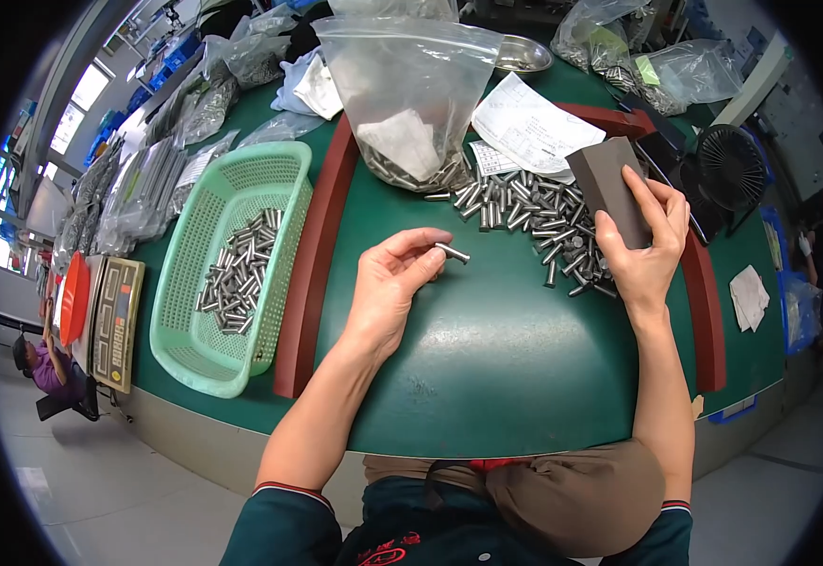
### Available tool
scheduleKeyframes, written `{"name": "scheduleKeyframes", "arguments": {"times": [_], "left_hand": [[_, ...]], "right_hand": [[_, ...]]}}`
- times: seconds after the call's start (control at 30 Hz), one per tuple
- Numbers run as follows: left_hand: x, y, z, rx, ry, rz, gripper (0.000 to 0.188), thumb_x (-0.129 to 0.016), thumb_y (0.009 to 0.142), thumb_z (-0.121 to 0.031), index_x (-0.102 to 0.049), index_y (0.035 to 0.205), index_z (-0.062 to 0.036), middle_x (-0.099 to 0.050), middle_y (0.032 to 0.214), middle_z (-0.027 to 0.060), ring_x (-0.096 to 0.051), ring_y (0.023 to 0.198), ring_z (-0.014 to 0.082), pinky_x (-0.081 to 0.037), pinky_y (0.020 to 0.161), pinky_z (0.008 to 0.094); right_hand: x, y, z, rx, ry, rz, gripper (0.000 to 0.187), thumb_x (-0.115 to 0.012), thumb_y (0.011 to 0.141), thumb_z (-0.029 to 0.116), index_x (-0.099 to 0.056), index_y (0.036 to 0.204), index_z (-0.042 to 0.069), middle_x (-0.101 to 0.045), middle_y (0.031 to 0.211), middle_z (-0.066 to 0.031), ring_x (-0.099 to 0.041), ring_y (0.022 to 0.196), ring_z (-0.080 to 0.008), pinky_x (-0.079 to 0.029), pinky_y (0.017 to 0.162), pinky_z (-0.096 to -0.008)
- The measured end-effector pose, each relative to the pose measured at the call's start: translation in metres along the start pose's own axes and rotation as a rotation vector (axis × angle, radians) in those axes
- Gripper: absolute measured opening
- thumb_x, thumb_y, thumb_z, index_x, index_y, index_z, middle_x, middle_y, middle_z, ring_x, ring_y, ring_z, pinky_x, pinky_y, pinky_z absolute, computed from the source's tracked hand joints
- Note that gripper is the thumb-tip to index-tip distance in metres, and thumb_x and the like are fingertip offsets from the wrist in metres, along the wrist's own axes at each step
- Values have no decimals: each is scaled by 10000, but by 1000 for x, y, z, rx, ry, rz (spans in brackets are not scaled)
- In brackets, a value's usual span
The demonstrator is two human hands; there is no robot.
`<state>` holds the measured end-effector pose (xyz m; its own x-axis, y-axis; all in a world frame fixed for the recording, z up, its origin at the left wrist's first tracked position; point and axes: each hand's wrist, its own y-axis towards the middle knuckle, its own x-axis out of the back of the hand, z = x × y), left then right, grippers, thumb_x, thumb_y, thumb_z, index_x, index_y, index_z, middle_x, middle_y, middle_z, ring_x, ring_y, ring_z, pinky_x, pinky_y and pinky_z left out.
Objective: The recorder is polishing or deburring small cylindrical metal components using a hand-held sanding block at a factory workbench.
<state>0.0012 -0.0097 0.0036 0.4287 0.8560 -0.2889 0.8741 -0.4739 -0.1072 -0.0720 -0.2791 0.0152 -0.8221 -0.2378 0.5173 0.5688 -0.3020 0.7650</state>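
Pinching a headed metal pin [453,253] between thumb and forefinger, the left hand [392,283] is closed narrowly on it above the green tabletop [506,377]. The pin sticks out to the right of the fingertips, its other end hidden among them. Its long axis lies crosswise, slanting slightly nearer toward the right, and its wider head is at that free right end.

The right hand [652,231] grips a dark grey-brown block [609,184], thumb on the left side, fingers over the right. The block's long axis runs from far left to near right. Beneath it and to its left spreads a loose pile of metal pins [534,212], pointing in many directions.

Just beyond the pile's left end stands an open clear plastic bag [411,80], with metal pieces in its bottom and a white packet [400,144] above them. Printed papers [529,127] lie to its right, and farther back sits a shiny metal bowl [524,55], its contents unclear.

Left of the left hand, past a red-brown rail [310,283], a pale green perforated basket [206,366] contains a jumbled heap of similar pins [240,274].
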Motion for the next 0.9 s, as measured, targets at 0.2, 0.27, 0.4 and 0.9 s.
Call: {"name": "scheduleKeyframes", "arguments": {"times": [0.2,0.27,0.4,0.9], "left_hand": [[2,-2,-3,71,-40,-15,182,-672,912,-103,-664,1064,-3,-662,897,29,-561,785,77,-476,761,236],[7,0,0,187,-406,102,176,-659,928,-146,-645,1038,-8,-642,900,39,-550,777,94,-484,762,253],[11,3,4,334,-828,214,147,-595,967,-164,-574,996,-22,-533,882,34,-499,763,114,-469,739,261],[9,4,6,403,-969,219,129,-562,980,-142,-560,919,-28,-517,866,40,-480,751,135,-464,715,264]], "right_hand": [[-3,0,0,-4,29,-11,542,-777,597,188,-716,1130,112,-556,1027,-114,-537,977,-276,-421,894,-408],[-2,0,-1,0,26,-9,543,-777,597,186,-714,1132,112,-555,1028,-114,-537,977,-276,-421,896,-408],[0,0,0,-9,30,3,548,-773,600,179,-710,1139,110,-552,1033,-114,-539,978,-277,-420,898,-408],[1,1,5,-9,21,0,546,-767,608,193,-708,1144,108,-548,1029,-115,-527,983,-280,-414,895,-415]]}}
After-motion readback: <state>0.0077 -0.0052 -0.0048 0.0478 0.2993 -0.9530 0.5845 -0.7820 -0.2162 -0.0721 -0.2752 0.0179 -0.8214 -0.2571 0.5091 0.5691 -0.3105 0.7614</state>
